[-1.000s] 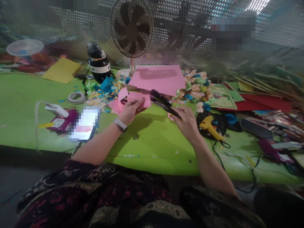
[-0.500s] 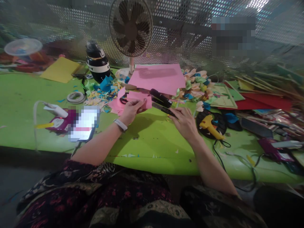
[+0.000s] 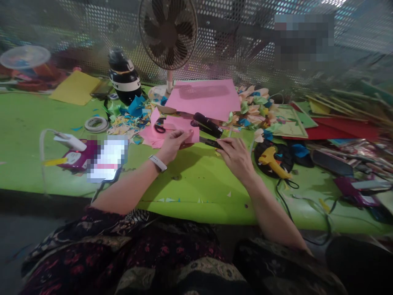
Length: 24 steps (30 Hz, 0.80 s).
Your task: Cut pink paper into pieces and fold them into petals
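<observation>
My left hand [image 3: 172, 144], with a pale band at its wrist, pinches a pink paper piece [image 3: 194, 137] between thumb and fingers. In my right hand [image 3: 236, 155] is a black-handled cutter knife [image 3: 211, 142], its narrow blade pointing left and reaching the right edge of that paper. Whether the blade lies inside a fold or only against the edge, I cannot tell. Just behind the knife lies a black stapler [image 3: 208, 124]. More pink paper [image 3: 155, 136] and the dark loop of a scissors handle [image 3: 160, 127] are beyond my left hand.
A pink sheet [image 3: 205, 98], paper scraps [image 3: 129, 128] and paper petals [image 3: 254, 100] spread along the back, before a fan [image 3: 168, 35] and bottle [image 3: 125, 80]. At left are a phone [image 3: 108, 159] and tape roll [image 3: 96, 123]; a yellow glue gun [image 3: 272, 160] lies right.
The knife in my right hand has moved left, and its blade now meets the pink paper's edge. My left hand has shifted slightly right with the paper.
</observation>
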{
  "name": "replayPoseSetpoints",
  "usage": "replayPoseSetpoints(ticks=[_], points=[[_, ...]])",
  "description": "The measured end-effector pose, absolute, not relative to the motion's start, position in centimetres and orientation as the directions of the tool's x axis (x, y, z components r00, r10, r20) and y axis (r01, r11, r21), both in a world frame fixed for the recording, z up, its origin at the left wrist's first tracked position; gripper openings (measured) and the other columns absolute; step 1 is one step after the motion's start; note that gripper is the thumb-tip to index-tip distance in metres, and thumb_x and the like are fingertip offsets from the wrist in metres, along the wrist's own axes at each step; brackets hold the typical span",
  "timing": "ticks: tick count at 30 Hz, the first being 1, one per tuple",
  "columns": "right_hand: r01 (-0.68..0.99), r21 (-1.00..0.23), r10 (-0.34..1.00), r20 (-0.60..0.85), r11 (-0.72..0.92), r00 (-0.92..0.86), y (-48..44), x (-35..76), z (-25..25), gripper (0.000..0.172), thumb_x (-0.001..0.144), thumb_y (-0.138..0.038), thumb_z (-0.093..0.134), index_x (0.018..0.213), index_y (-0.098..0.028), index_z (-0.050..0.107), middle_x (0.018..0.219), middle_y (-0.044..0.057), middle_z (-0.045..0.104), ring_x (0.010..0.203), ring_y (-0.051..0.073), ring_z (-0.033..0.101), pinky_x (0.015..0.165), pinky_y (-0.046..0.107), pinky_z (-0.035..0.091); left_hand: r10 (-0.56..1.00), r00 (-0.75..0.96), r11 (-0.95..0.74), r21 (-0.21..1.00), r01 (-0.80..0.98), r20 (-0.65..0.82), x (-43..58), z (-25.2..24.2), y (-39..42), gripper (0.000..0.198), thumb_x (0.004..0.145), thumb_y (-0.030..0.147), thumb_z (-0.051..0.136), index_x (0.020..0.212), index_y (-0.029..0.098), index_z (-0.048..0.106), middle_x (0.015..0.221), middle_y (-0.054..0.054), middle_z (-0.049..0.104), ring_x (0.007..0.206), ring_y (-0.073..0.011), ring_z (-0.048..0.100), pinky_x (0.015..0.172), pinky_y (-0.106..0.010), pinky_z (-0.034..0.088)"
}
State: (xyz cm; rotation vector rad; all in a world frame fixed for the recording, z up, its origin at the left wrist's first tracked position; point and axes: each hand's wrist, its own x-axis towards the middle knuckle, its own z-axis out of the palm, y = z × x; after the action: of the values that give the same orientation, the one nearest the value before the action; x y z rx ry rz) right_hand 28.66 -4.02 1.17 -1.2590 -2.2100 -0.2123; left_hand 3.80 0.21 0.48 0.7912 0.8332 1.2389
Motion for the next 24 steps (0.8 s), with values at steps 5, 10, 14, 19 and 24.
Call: replayPoseSetpoints(ticks=[5, 10, 14, 19, 24], points=[[0.819, -0.131, 0.722, 0.561, 0.559, -0.404, -3.96, 28.53, 1.09, 0.033, 0.102, -0.026, 0.057, 0.132, -0.028, 0.071, 0.116, 0.012, 0.070, 0.105, 0.032, 0.064, 0.096, 0.055, 0.056, 0.984, 0.143, 0.163, 0.882, -0.443, -0.111, 3.86, 0.71, 0.03, 0.047, 0.063, 0.043, 0.097, 0.065, 0.018, 0.058, 0.067, 0.005, 0.058, 0.065, -0.0084, 0.060, 0.080, -0.030, 0.065], [0.817, -0.167, 0.747, 0.535, 0.552, -0.395, -4.06, 28.31, 1.11, 0.034, 0.102, -0.025, 0.056, 0.133, -0.028, 0.071, 0.117, 0.013, 0.069, 0.107, 0.033, 0.063, 0.097, 0.056, 0.055, 0.982, 0.159, 0.158, 0.899, -0.409, -0.100, 3.93, 0.73, -0.20, 0.046, 0.067, 0.046, 0.095, 0.066, 0.018, 0.059, 0.065, 0.006, 0.054, 0.064, -0.0071, 0.058, 0.078, -0.027, 0.063], [0.811, -0.156, 0.738, 0.535, 0.564, -0.411, -4.14, 28.21, 1.13, 0.033, 0.103, -0.027, 0.057, 0.132, -0.026, 0.072, 0.117, 0.013, 0.069, 0.107, 0.032, 0.062, 0.095, 0.052, 0.055, 0.979, 0.174, 0.168, 0.892, -0.420, -0.103, 3.99, 0.68, -0.24, 0.046, 0.064, 0.048, 0.096, 0.068, 0.018, 0.061, 0.068, 0.006, 0.057, 0.066, -0.0077, 0.061, 0.074, -0.025, 0.062], [0.809, -0.107, 0.710, 0.555, 0.577, -0.433, -4.05, 28.46, 1.17, 0.032, 0.103, -0.027, 0.057, 0.131, -0.027, 0.073, 0.115, 0.012, 0.071, 0.105, 0.030, 0.064, 0.092, 0.048, 0.057, 0.981, 0.167, 0.167, 0.877, -0.449, -0.101, 3.87, 0.73, -0.05, 0.050, 0.058, 0.049, 0.098, 0.066, 0.017, 0.060, 0.067, 0.006, 0.057, 0.064, -0.0069, 0.059, 0.073, -0.025, 0.062], [0.817, -0.077, 0.690, 0.584, 0.572, -0.428, -3.98, 28.52, 0.97, 0.031, 0.102, -0.024, 0.060, 0.130, -0.027, 0.073, 0.114, 0.011, 0.073, 0.104, 0.029, 0.065, 0.091, 0.048, 0.058, 0.984, 0.142, 0.165, 0.869, -0.467, -0.111, 3.99, 0.60, -0.05, 0.048, 0.061, 0.046, 0.097, 0.066, 0.017, 0.060, 0.071, 0.005, 0.061, 0.068, -0.0075, 0.061, 0.074, -0.025, 0.061]])
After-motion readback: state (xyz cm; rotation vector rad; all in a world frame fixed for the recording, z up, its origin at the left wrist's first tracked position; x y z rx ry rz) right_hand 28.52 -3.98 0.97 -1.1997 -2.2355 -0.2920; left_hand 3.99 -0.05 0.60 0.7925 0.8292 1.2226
